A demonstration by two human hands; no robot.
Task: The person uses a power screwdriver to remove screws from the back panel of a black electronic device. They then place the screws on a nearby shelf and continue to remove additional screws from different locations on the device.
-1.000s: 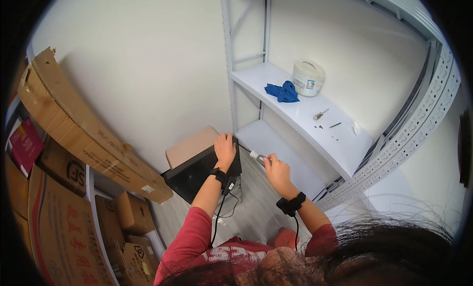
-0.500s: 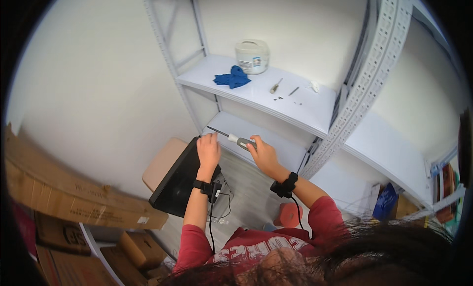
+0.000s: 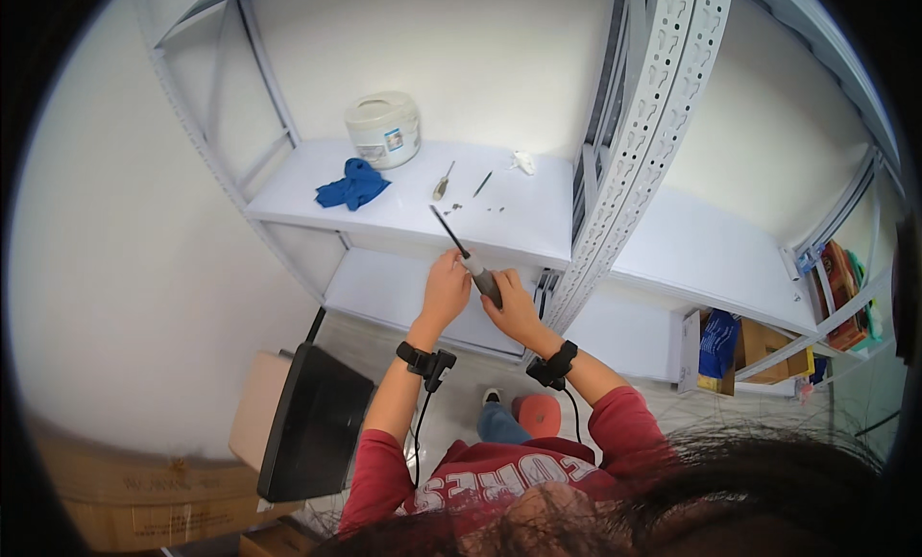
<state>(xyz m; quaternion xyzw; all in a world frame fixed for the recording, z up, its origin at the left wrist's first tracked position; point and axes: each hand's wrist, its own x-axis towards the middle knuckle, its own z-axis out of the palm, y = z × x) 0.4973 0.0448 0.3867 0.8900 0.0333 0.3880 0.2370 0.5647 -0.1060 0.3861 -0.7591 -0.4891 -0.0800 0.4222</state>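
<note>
A screwdriver (image 3: 472, 264) was held in front of the person's chest, its dark shaft pointed forward and slightly to the left. The grey handle was gripped by the right hand (image 3: 516, 307), whose fingers were clamped around it. The left hand (image 3: 448, 280) was held beside the pale collar, its fingers bent; whether the tool was pinched or merely touched by them could not be told. The shaft's end was seen against the upper shelf (image 3: 538, 214), but contact could not be made out.

On that shelf, a small screwdriver (image 3: 442, 186) was laid near a thin dark rod (image 3: 483, 183), with tiny dark bits (image 3: 453, 208) scattered in front. A white wad (image 3: 522, 161) was placed farther back on the right. On the left, a crumpled blue cloth (image 3: 353, 185) was set just in front of a white bucket (image 3: 384, 132). The lower shelf (image 3: 375, 288) was partly hidden by the arms.

A black strap was worn on each wrist, with a cable attached. A black panel (image 3: 317, 427) was stood at the left on the floor side, next to a beige box (image 3: 257, 403). A red stool (image 3: 538, 416) was seen below the forearms.
</note>
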